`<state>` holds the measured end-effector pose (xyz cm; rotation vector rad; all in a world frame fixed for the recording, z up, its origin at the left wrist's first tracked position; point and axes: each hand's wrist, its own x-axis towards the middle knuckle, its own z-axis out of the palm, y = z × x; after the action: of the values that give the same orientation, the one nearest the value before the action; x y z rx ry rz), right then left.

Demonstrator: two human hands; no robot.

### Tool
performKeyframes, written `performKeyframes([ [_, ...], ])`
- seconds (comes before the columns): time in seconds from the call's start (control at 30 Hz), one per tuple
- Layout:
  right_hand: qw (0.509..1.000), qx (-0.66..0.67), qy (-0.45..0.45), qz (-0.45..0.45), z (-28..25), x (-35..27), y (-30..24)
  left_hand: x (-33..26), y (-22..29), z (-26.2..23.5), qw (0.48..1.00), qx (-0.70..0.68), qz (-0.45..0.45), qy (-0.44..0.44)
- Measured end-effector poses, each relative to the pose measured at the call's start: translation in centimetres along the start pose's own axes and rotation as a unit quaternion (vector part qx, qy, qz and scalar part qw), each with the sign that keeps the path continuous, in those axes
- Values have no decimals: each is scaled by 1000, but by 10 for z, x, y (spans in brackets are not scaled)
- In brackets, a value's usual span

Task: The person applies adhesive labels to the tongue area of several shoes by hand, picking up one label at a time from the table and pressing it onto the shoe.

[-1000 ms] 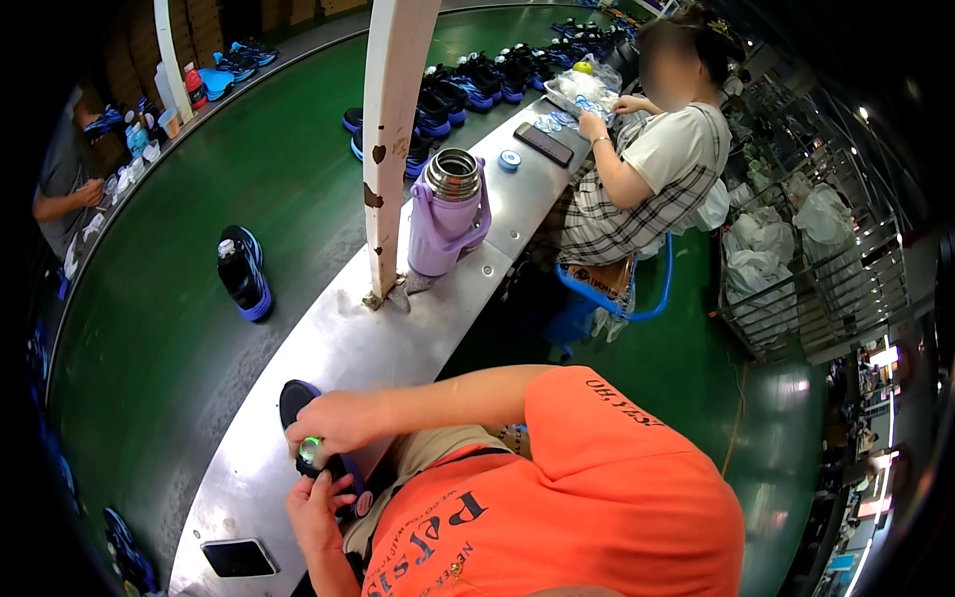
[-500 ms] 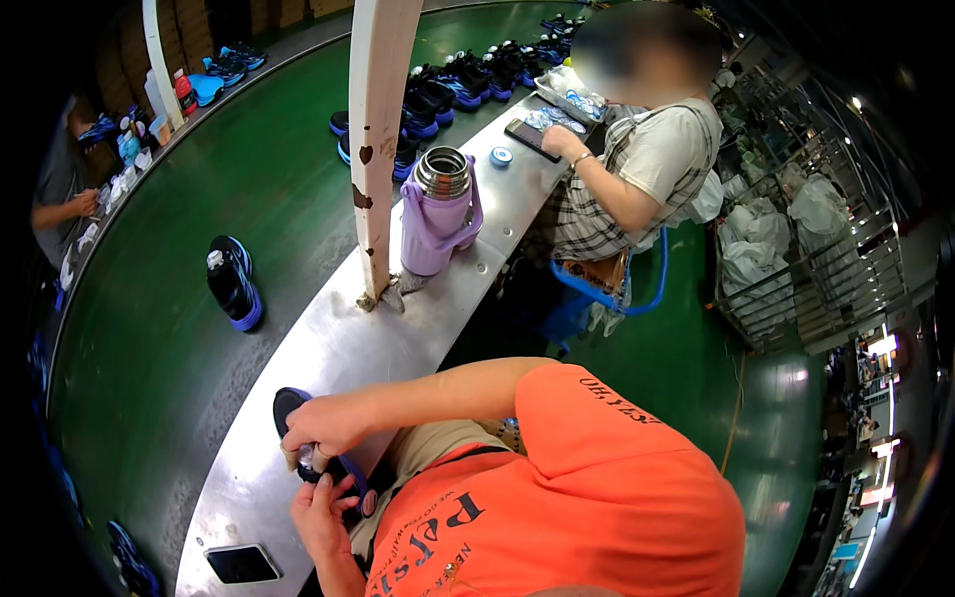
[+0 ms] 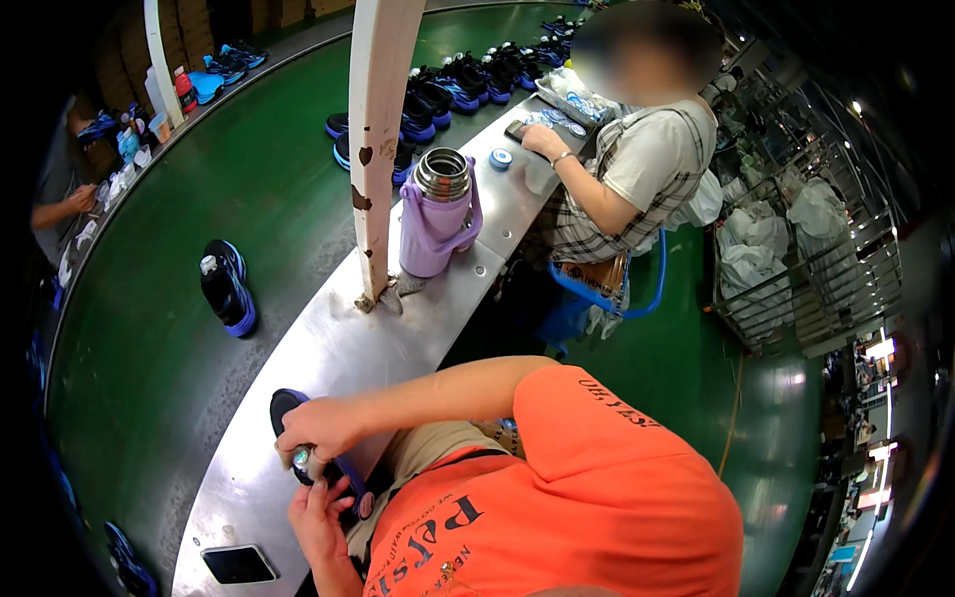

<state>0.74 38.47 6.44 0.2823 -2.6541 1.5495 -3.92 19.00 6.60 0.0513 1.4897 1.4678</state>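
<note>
A dark sneaker with a blue-purple sole (image 3: pixel 360 502) lies tilted at the near edge of the metal bench, partly covered by my hands. My right hand (image 3: pixel 320 430) is closed over its upper. A small shiny whitish-green piece (image 3: pixel 300 458) shows at the fingertips, at the shoe's tongue or opening. My left hand (image 3: pixel 320 522) grips from the other side, its thumb and fingertips meeting at the shoe, other fingers curled loosely. What lies under the fingers is hidden. A smartphone (image 3: pixel 239 564) rests on the bench near my left hand.
The metal bench (image 3: pixel 328 348) carries a white post (image 3: pixel 376 179) and a lilac bottle (image 3: pixel 436 224). One sneaker (image 3: pixel 229 289) sits on the green conveyor (image 3: pixel 149 328); several stand farther along. A seated co-worker (image 3: pixel 637 169) works beside a tray (image 3: pixel 577 95).
The lone sneaker on the conveyor has shifted slightly toward me and left. The shiny piece at my fingertips shows more. The co-worker's hand has moved left over the dark phone.
</note>
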Motion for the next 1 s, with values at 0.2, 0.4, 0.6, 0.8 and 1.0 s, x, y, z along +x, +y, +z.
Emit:
performKeyframes([
  [0.2, 988, -35, 72, 128, 38, 2, -28, -27, 4, -11, 999, 22, 5, 26],
  [0.4, 958, 37, 231, 165, 12, -18, 19, -63, 36, 5, 991, 134, -9, -23],
  [0.6, 959, -68, 202, 184, 7, 3, 36, -45, 40, 32, 884, 369, 237, 163],
  [0.8, 961, 2, 206, 187, 20, 18, 32, -20, 35, 43, 861, 417, 260, 134],
  [1.0, 966, 2, 175, 191, 20, 21, 32, -6, 47, 22, 841, 428, 331, -17],
])
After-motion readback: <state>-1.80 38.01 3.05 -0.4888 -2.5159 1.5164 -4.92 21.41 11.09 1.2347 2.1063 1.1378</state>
